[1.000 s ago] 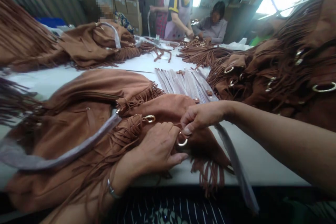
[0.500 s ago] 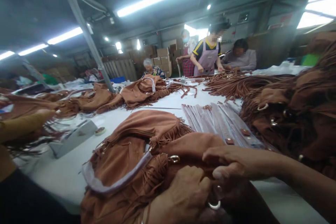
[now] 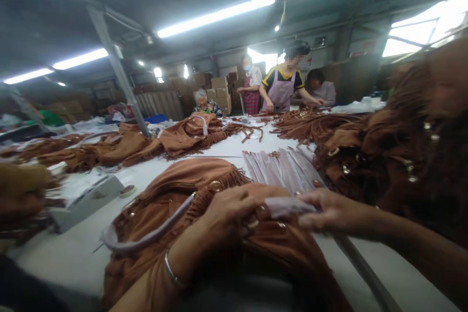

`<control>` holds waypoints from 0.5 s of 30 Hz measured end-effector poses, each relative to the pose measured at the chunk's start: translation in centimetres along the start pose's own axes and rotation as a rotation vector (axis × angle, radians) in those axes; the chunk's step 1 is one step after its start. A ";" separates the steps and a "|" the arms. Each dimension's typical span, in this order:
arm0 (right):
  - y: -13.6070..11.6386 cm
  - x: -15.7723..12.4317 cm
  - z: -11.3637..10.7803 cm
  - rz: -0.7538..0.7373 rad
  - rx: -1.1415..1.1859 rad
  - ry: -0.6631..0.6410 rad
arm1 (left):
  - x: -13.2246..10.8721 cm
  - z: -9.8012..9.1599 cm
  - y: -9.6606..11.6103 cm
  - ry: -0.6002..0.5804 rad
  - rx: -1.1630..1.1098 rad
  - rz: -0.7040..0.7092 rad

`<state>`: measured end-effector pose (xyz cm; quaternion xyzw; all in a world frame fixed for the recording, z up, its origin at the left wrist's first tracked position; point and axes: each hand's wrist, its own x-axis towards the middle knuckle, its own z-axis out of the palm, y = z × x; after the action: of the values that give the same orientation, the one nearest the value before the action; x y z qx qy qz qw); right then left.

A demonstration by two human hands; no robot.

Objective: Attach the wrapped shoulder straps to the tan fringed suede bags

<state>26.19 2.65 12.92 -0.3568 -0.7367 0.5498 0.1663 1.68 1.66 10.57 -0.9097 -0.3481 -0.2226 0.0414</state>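
A brown suede bag [image 3: 171, 234] with fringe lies on the white table before me. Its one attached handle [image 3: 142, 246], wrapped in pale film, arches over the left side. My left hand [image 3: 234, 209], with a bangle on the wrist, is closed over the bag's right part, pinching the brown end of a second film-wrapped strap [image 3: 283, 207] by a metal ring. My right hand [image 3: 329, 209] grips this strap a little further right. Beyond the right hand, a greyish length hangs down towards the table edge. The exact fastening under my left fingers is hidden.
Several wrapped straps [image 3: 281, 170] lie in a row behind the bag. Brown fringed bags [image 3: 358, 156] are heaped at right, more bags [image 3: 109, 148] at left. A grey box [image 3: 86, 202] and a tape roll [image 3: 127, 191] stand left. Co-workers [image 3: 280, 87] are across the table.
My right hand now holds a film-wrapped strap, where before it was over the bag without one visible. My left hand has risen from the bag's lower part to the strap's end.
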 end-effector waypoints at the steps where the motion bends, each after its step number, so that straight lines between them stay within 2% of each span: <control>1: -0.3 0.7 0.0 0.062 0.127 0.016 | 0.2 0.6 -0.1 0.014 0.080 -0.080; 2: -0.3 1.4 0.1 0.112 0.279 0.091 | 0.2 1.3 -0.1 0.023 0.144 -0.146; 4: 1.0 3.0 0.6 0.177 0.651 0.363 | -0.1 3.2 0.7 0.066 0.176 -0.179; 6: 2.8 4.3 1.4 0.203 0.790 0.474 | -1.2 4.7 2.3 0.209 0.074 -0.134; 9: 4.2 5.2 2.6 0.217 0.899 0.520 | -4.5 5.2 5.4 0.438 -0.236 -0.087; 12: 4.0 5.5 3.2 0.206 0.985 0.525 | -9.1 5.0 8.1 0.467 -0.530 -0.212; 14: 3.6 5.7 3.4 0.199 1.024 0.528 | -11.8 5.4 9.2 0.469 -0.592 -0.254; 15: 3.5 5.8 3.5 0.197 1.038 0.533 | -12.8 5.7 9.5 0.466 -0.569 -0.220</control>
<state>21.14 4.88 7.67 -0.4213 -0.2678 0.7424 0.4468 1.62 -12.07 0.66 -0.7670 -0.3489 -0.5145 -0.1589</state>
